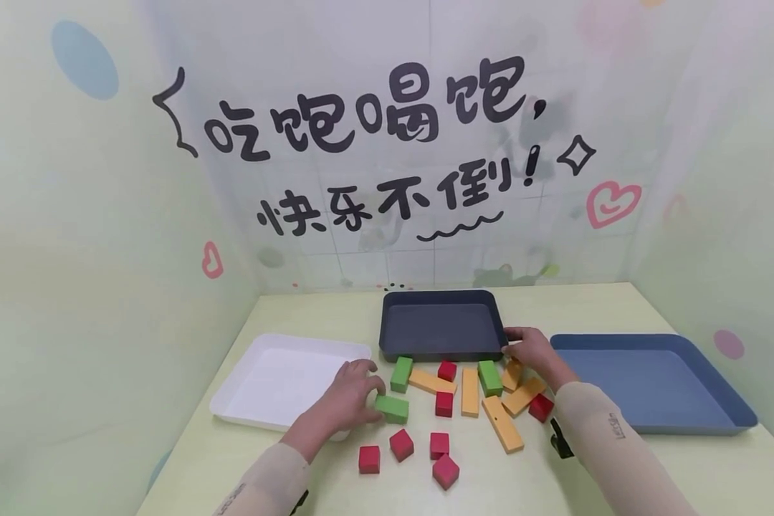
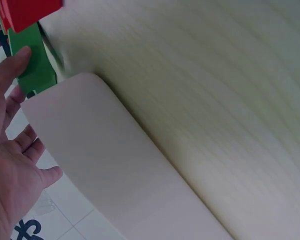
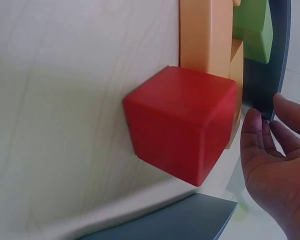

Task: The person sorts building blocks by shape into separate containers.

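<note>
In the head view my left hand [image 1: 351, 394] is beside the white tray [image 1: 241, 412], its fingers spread and curved around a gap. Its thumb reaches a green block [image 1: 392, 409], which the thumb overlaps in the left wrist view. My right hand [image 1: 534, 352] pinches the right edge of the dark tray [image 1: 441, 356]; the rim runs between thumb and fingers in the right wrist view. Just below that hand lie orange blocks [image 1: 524, 396] and a red cube [image 1: 541, 407]. Another green block [image 1: 490, 378] stands against the dark tray's front.
A blue tray [image 1: 645, 380] stands at the right. Several red cubes [image 1: 370, 459] lie toward the front. More orange blocks [image 1: 469, 392] and a green block [image 1: 401, 374] are spread before the dark tray. Walls with printed lettering enclose the table [image 1: 316, 308].
</note>
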A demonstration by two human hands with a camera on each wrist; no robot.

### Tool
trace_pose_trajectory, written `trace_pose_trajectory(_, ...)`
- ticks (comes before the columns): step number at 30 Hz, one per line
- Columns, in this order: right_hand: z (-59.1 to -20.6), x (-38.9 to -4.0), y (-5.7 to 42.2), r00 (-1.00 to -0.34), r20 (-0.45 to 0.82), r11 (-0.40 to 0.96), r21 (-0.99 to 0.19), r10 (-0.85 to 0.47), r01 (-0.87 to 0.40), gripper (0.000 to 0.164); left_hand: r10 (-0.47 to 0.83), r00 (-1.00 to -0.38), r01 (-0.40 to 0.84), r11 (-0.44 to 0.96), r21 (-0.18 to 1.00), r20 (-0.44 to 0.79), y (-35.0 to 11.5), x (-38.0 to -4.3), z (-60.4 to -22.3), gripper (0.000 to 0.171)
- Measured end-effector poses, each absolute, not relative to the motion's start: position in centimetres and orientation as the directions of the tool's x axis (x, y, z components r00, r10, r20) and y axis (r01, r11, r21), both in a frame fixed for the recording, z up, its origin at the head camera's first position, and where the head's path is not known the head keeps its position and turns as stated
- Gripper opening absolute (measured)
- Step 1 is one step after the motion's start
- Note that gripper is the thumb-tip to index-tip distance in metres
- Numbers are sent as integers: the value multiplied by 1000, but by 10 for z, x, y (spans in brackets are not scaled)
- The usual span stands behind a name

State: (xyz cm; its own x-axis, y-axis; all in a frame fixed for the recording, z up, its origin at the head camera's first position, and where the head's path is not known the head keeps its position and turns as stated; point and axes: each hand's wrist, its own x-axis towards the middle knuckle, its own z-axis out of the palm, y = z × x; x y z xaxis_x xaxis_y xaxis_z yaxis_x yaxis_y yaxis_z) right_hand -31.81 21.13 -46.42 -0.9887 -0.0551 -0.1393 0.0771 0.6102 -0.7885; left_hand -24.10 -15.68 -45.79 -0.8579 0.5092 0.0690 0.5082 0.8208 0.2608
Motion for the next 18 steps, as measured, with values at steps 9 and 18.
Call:
trace_pose_trajectory(9,-467,-318,211,-989,-139,612,-787,-49,80,49,344,-922,385,776,499,178,-163,-239,-455,27)
trace_pose_trajectory(18,-467,-318,211,-988,-145,602,-794,-52,84,50,76,-978,189,723,664,195,-180,-240,-455,28)
